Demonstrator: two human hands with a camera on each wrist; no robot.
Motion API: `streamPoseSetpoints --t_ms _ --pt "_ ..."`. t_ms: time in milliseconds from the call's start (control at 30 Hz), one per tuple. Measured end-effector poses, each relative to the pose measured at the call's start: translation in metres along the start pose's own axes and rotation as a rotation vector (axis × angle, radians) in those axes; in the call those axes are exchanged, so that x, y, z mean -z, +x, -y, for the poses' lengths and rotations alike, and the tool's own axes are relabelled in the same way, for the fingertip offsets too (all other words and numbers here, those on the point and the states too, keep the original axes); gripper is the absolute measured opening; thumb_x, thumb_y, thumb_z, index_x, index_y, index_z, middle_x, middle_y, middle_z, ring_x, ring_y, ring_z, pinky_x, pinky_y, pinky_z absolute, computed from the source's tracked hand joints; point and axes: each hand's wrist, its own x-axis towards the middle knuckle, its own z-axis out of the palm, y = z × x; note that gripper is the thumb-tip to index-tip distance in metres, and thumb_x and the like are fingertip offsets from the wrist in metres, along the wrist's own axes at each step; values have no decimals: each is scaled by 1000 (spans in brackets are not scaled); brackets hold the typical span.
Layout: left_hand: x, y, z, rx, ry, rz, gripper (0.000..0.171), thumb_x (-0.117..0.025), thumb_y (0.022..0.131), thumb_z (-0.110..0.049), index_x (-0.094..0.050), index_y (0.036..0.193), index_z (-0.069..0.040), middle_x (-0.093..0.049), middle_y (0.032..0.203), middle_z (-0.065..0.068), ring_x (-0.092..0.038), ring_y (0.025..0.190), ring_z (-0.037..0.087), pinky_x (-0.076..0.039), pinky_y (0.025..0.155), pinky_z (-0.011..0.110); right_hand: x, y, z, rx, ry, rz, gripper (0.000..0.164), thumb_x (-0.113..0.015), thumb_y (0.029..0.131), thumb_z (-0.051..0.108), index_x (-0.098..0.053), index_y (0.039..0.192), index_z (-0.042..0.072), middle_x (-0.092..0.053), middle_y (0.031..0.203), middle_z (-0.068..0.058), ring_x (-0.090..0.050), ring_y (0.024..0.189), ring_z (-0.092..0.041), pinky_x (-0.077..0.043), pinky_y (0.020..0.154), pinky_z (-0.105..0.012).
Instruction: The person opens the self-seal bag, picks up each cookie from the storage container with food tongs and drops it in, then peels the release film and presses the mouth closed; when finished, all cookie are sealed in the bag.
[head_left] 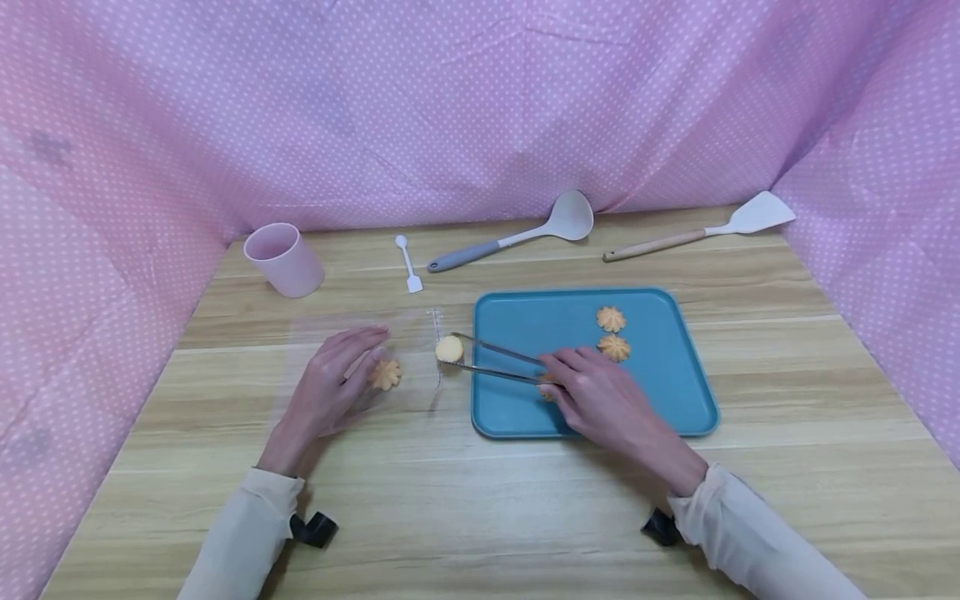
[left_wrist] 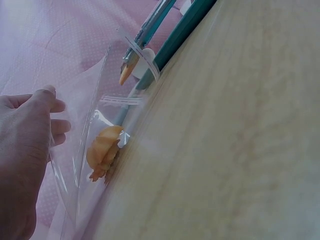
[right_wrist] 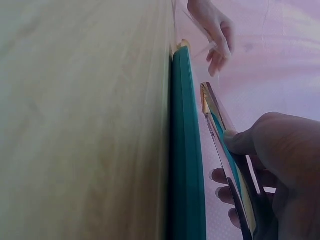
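My right hand [head_left: 600, 396] holds metal tongs [head_left: 502, 375] over the tray's left side. Their tips grip a round pale cookie [head_left: 449, 350] at the mouth of a clear zip bag [head_left: 420, 332]. At the bag's left part, my left hand [head_left: 337, 375] pinches its upper film, lifted away from the lower layer in the left wrist view. Inside the bag lies a flower-shaped cookie [left_wrist: 105, 150]. On the blue tray [head_left: 510, 312] are two more cookies, one [head_left: 611, 319] just behind the other [head_left: 614, 347]; a third shows partly under my right hand.
A pink cup [head_left: 288, 262] stands at the back left. Along the back lie a small white double-ended scoop [head_left: 408, 265], a grey-handled ladle [head_left: 525, 235] and a wooden-handled spatula [head_left: 697, 233]. A pink dotted curtain [head_left: 450, 108] encloses the wooden table [head_left: 480, 517].
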Motion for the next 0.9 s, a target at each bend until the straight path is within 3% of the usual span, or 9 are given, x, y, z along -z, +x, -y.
streamPoseSetpoints --t_ms 600,900 --pt "0 1 0 -19 1 -15 26 -62 103 -10 -71 124 3 -69 131 16 -62 123 39 -42 113 41 -19 30 22 110 17 0 35 -77 96 22 -71 123 0 -72 111 -11 -64 93 -27 -59 78 -38" --pt "0 1 -1 -13 -2 -16 25 -62 102 -7 -71 122 4 -69 130 16 -62 123 39 -42 112 44 -28 44 30 82 44 28 34 -75 98 22 -71 124 1 -71 112 -10 -62 93 -25 -58 80 -37"
